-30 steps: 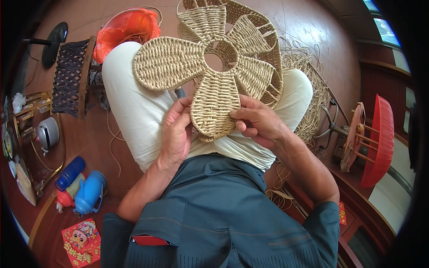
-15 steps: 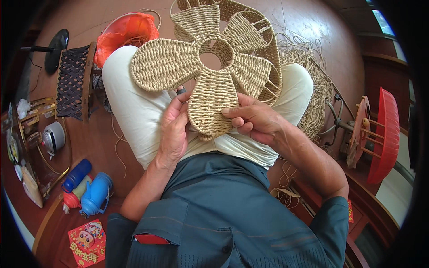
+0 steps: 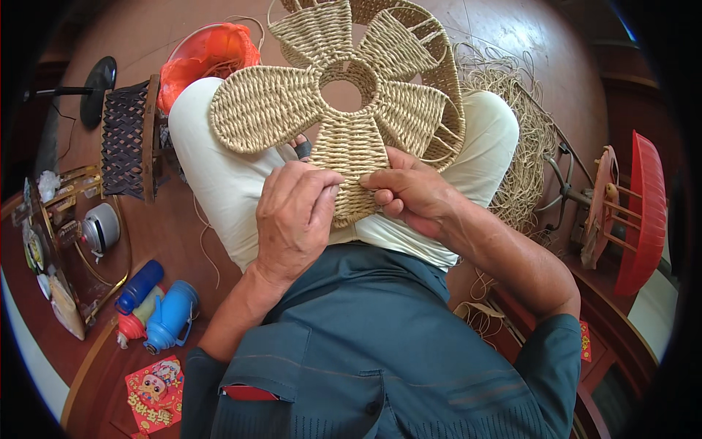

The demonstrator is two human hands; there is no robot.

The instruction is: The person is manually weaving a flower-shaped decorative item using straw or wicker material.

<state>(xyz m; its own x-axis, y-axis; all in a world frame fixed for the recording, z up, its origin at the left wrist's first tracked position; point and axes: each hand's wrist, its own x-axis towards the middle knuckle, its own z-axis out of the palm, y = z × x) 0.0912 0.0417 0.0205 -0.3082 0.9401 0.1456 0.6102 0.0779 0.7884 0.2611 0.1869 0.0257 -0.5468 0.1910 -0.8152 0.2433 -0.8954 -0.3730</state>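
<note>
A woven straw piece (image 3: pixel 263 110) with flower-like petals round a central ring lies over my lap, a larger woven frame behind its right side. My left hand (image 3: pixel 296 205) is on top of the lowest petal (image 3: pixel 347 139), fingers curled and closed at its surface, partly covering its left side; whether they pinch a strand is too small to tell. My right hand (image 3: pixel 406 190) grips the same petal's right edge, thumb on top.
An orange-lined bucket (image 3: pixel 205 55), dark woven stool (image 3: pixel 126 139) and flasks (image 3: pixel 170 314) are at the left. Loose cord (image 3: pixel 519 154) heaps beside my right knee; a red plastic piece (image 3: pixel 640 212) stands far right. My knees (image 3: pixel 490 132) flank the work.
My left hand has moved from the petal's left edge up onto its top face, back of the hand now showing. My right hand keeps its grip. The piece sits slightly further left in view.
</note>
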